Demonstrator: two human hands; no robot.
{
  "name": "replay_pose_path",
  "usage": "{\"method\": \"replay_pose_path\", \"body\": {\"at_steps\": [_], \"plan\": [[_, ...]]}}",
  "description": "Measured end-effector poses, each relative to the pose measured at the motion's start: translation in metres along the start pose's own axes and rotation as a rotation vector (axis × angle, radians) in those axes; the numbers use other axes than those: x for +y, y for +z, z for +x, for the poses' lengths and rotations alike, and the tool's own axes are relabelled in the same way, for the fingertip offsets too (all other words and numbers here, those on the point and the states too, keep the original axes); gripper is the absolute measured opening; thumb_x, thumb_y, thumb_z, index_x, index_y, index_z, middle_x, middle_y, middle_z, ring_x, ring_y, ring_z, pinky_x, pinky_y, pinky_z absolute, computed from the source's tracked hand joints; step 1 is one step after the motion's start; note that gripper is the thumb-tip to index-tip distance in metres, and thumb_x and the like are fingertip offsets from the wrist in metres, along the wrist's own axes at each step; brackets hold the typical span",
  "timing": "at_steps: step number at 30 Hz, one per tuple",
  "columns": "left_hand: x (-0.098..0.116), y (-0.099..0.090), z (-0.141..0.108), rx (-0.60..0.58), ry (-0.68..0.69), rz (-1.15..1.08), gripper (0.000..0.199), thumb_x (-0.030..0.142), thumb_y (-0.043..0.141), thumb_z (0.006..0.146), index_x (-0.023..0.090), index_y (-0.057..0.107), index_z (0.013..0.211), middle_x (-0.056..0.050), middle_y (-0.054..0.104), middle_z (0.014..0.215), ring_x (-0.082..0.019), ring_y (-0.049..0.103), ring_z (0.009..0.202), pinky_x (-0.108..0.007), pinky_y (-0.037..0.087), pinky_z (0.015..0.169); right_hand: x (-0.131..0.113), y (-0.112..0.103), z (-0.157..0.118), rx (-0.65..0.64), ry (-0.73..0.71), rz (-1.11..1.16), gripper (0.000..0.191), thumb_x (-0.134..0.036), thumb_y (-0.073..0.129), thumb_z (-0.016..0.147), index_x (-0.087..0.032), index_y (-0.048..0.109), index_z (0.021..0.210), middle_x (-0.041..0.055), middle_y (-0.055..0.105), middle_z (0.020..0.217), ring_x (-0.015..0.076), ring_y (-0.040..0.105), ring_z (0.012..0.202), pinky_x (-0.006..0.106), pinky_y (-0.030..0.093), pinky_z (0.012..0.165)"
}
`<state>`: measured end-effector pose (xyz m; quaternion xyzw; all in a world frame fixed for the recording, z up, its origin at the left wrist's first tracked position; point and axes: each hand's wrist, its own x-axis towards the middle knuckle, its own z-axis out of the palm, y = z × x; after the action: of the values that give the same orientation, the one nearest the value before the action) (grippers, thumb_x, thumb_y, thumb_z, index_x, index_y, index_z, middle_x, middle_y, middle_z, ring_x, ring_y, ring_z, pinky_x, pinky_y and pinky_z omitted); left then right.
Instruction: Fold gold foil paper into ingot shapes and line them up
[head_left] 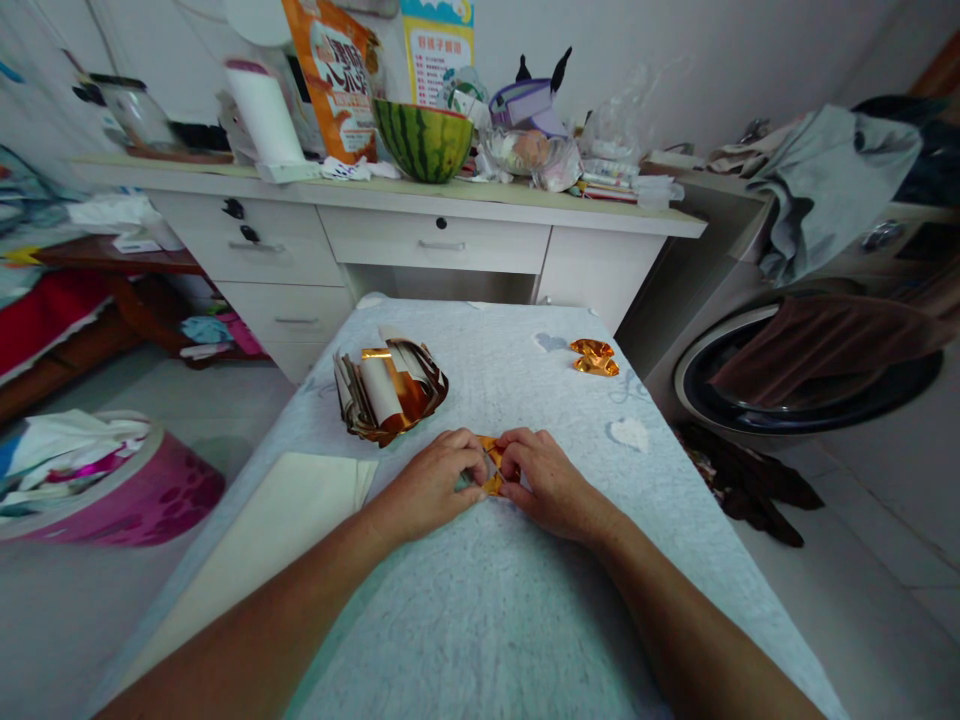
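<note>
Both hands meet over the middle of a cloth-covered table (480, 620). My left hand (442, 468) pinches the left side of a piece of gold foil paper (492, 484). From the other side my right hand (546, 478) grips the same foil, which looks folded; the fingers cover much of it. Beyond my left hand lies a bundle of gold foil sheets (390, 390) with pale backs, curled and stacked. Two folded gold foil pieces (595, 357) rest at the far right of the table. Pale paper sheets (292, 515) lie flat under my left forearm.
Behind the table stands a white cabinet (442, 246) bearing a watermelon half (424, 140), an orange bag (337, 85) and a paper roll (262, 110). A pink bin (176, 480) full of waste is at the left. A washing machine (690, 230) with clothes stands at right.
</note>
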<state>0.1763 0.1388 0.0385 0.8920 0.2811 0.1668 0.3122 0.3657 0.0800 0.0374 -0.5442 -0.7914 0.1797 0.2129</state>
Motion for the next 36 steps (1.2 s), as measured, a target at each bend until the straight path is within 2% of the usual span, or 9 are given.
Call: {"method": "replay_pose_path", "body": {"at_steps": [5, 15, 21, 36], "plan": [[0.0011, -0.0001, 0.0007, 0.001, -0.014, -0.027, 0.009, 0.012, 0.06, 0.076, 0.02, 0.061, 0.075, -0.001, 0.057, 0.093, -0.017, 0.054, 0.099, -0.032, 0.042, 0.089, -0.0018, -0.0001, 0.0, -0.005, 0.011, -0.008, 0.012, -0.009, 0.063, 0.078, -0.017, 0.054, 0.078, 0.0066, 0.057, 0.107, 0.0178, 0.05, 0.096, 0.033, 0.035, 0.086], [0.0033, 0.0003, -0.0006, 0.018, -0.014, -0.02, 0.01, 0.01, 0.057, 0.076, 0.02, 0.059, 0.074, -0.001, 0.057, 0.094, -0.019, 0.052, 0.101, -0.034, 0.042, 0.089, -0.0021, 0.0053, -0.0006, 0.019, 0.034, -0.05, 0.014, -0.015, 0.066, 0.078, -0.018, 0.052, 0.076, 0.005, 0.056, 0.103, 0.0181, 0.047, 0.092, 0.033, 0.035, 0.083], [0.0033, 0.0018, -0.001, 0.022, -0.03, 0.018, 0.011, 0.009, 0.055, 0.076, 0.019, 0.056, 0.072, -0.001, 0.056, 0.092, -0.018, 0.052, 0.094, -0.033, 0.043, 0.084, -0.0044, 0.0053, -0.0006, 0.02, 0.042, -0.076, 0.014, -0.014, 0.066, 0.077, -0.018, 0.052, 0.076, 0.0047, 0.056, 0.102, 0.018, 0.046, 0.091, 0.033, 0.036, 0.082], [0.0044, 0.0041, -0.0008, 0.044, -0.031, 0.006, 0.013, 0.007, 0.053, 0.075, 0.019, 0.053, 0.072, -0.001, 0.054, 0.09, -0.018, 0.051, 0.092, -0.033, 0.042, 0.083, -0.0086, 0.0086, 0.0006, 0.027, 0.064, -0.154, 0.018, -0.024, 0.067, 0.079, -0.018, 0.05, 0.078, 0.0059, 0.054, 0.103, 0.018, 0.046, 0.087, 0.034, 0.036, 0.08]]}}
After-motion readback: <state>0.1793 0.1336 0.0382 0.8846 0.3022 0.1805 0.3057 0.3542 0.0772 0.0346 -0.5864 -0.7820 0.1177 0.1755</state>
